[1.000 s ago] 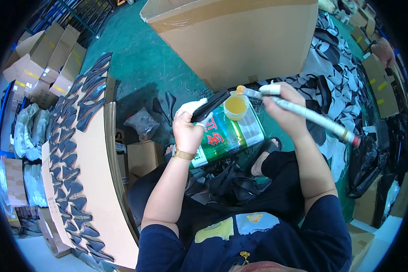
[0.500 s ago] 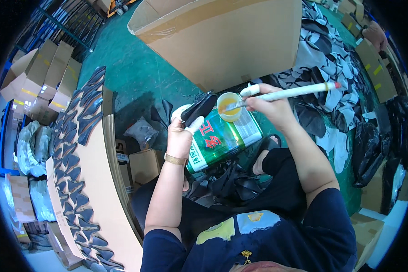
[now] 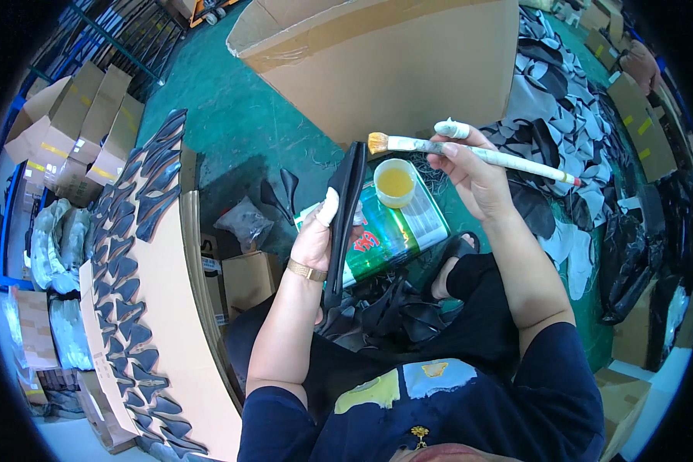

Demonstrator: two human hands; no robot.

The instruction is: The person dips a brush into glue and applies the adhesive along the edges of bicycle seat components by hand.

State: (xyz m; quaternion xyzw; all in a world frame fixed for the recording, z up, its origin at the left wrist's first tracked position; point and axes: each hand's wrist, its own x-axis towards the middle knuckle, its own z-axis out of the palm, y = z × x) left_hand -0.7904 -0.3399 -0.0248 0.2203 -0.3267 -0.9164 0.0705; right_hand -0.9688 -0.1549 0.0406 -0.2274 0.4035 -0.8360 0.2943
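Observation:
My left hand [image 3: 313,243], fingertips wrapped in white, grips a long black shoe upper [image 3: 349,204] that stands nearly upright. In my right hand [image 3: 475,175], which also has a white-wrapped finger, is a paintbrush [image 3: 508,159] with a long, pale, wrapped handle. Its tan bristles point left, right beside the top end of the upper; whether they touch it I cannot tell. Just below the brush, a white cup [image 3: 396,202] of yellowish liquid stands on a green and white tin [image 3: 389,246]. More black pieces [image 3: 400,312] lie between my legs.
At left, a cardboard sheet [image 3: 185,308] carries rows of dark shoe uppers [image 3: 142,327]. A large open carton [image 3: 385,77] stands ahead. Grey and black cut pieces [image 3: 547,92] are heaped at right. A clear plastic bag [image 3: 244,223] lies beside a small box [image 3: 250,281].
The brush has come out of the cup and up to the top of the shoe upper. My left hand has turned the upper from tilted to nearly upright.

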